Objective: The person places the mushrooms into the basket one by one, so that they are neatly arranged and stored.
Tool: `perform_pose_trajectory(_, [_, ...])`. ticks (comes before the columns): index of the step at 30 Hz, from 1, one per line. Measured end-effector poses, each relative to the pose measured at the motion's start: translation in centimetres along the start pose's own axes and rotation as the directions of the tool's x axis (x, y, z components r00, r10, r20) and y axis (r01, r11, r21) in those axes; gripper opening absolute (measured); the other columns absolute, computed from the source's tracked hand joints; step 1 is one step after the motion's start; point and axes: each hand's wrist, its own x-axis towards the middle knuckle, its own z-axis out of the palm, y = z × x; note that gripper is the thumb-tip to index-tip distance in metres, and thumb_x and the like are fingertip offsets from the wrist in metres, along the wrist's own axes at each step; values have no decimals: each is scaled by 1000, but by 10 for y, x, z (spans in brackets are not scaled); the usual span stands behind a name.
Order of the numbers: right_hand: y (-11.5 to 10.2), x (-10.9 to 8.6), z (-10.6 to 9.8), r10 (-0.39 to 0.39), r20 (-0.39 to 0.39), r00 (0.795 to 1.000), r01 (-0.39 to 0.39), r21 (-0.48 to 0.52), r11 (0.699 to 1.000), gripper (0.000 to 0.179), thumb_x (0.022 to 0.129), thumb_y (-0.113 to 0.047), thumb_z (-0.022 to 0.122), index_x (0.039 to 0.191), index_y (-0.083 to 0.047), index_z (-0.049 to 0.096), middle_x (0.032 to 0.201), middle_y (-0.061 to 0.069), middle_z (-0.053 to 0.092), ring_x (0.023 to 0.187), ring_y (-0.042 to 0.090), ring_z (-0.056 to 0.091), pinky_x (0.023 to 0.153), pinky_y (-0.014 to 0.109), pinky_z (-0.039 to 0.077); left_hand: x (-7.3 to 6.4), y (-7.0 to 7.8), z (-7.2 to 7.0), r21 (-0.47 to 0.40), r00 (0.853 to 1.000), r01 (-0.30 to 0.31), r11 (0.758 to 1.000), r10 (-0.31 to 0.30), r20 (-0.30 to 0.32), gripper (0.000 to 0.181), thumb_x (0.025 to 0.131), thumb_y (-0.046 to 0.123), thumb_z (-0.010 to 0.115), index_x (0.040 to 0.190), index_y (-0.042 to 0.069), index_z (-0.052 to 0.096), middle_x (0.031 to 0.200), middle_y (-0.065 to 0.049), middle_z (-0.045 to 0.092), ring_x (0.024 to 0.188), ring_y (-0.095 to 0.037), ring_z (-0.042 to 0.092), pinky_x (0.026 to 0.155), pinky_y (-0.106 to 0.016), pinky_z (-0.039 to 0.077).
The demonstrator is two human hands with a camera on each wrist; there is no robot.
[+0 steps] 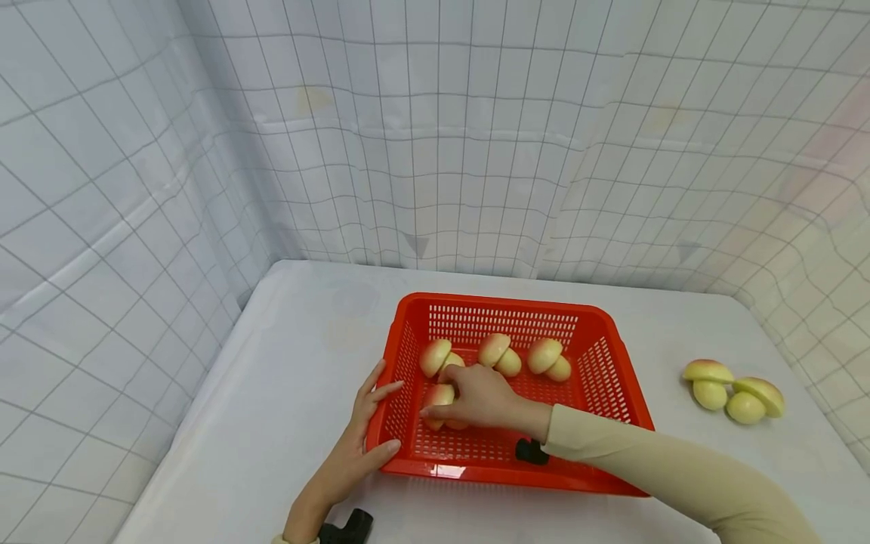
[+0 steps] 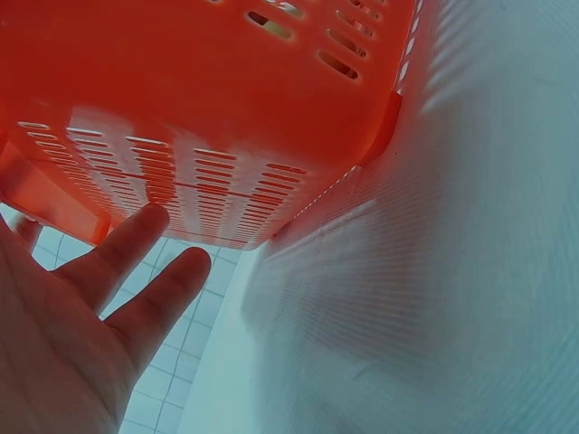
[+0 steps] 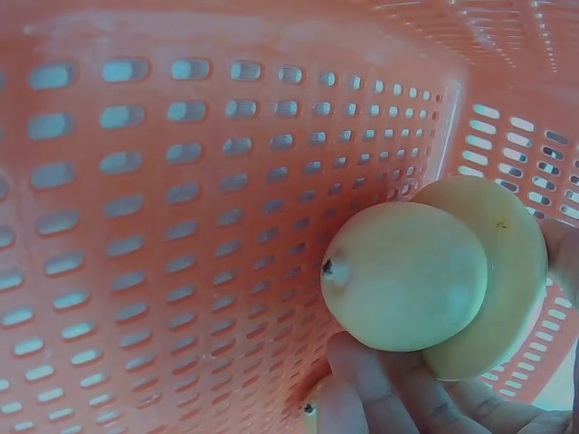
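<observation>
In the head view my right hand [image 1: 479, 397] reaches into the red plastic basket [image 1: 503, 470] and grips a yellow mushroom-shaped piece [image 1: 440, 394] with a reddish cap. The right wrist view shows this mushroom-shaped piece [image 3: 407, 276] close up, fingers curled beneath and beside it. Part of another rounded piece [image 3: 317, 411] peeks out at the lower edge there, mostly hidden by the fingers. My left hand [image 1: 356, 438] rests at the basket's left rim with its fingers extended. In the left wrist view, two straight fingers [image 2: 167, 289] lie near the basket's outer wall [image 2: 208, 90].
Three similar mushroom-shaped pieces [image 1: 499, 355] lie along the basket's far side. Two more mushroom-shaped pieces [image 1: 710, 385] sit on the white table [image 1: 292, 363] to the right. White grid-patterned curtains [image 1: 435, 151] hang behind and on both sides.
</observation>
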Motion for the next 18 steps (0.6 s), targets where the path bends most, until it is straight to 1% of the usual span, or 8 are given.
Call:
perform_pose_trajectory(3, [0, -1, -1, 5, 0, 1000, -5, -21, 1000, 39, 76, -56, 70, 87, -21, 57, 58, -12, 51, 52, 7, 48, 48, 25, 38, 1, 0, 0, 4, 1000, 1, 1000, -1, 0, 67, 83, 16, 62, 143, 15, 34, 156, 8, -2, 140, -32, 5, 90, -49, 46])
perform_pose_trajectory(8, [0, -3, -1, 9, -2, 1000, -10, -56, 998, 42, 76, -60, 68, 86, -22, 55, 55, -11, 49, 50, 7, 47, 47, 26, 37, 0, 1, 0, 5, 1000, 20, 1000, -20, -7, 67, 83, 18, 63, 144, 16, 35, 156, 10, -2, 139, -31, 5, 89, -48, 47])
perform_pose_trajectory(11, [0, -4, -1, 14, 4, 1000, -13, -71, 997, 42, 77, -62, 66, 87, -22, 56, 55, -12, 49, 50, 7, 47, 47, 26, 37, 0, 1, 0, 7, 1000, 18, 1000, -18, -7, 67, 83, 18, 63, 143, 16, 35, 156, 9, -2, 139, -32, 5, 89, -48, 47])
perform_pose_trajectory(14, [0, -4, -3, 15, 20, 1000, -13, -92, 996, 43, 77, -63, 65, 87, -22, 55, 55, -11, 49, 50, 8, 47, 47, 26, 37, 1, 1, 1, 15, 1000, 9, 1000, -9, -6, 66, 83, 17, 63, 143, 16, 35, 156, 8, -2, 140, -32, 4, 90, -50, 46])
perform_pose_trajectory(18, [0, -4, -7, 21, 66, 998, -14, -108, 994, 48, 78, -65, 62, 96, -20, 58, 57, -11, 50, 53, 9, 49, 49, 27, 39, 1, 2, 1, 19, 1000, 7, 1000, -7, -5, 66, 83, 17, 63, 143, 16, 35, 156, 8, -2, 140, -31, 5, 90, -49, 46])
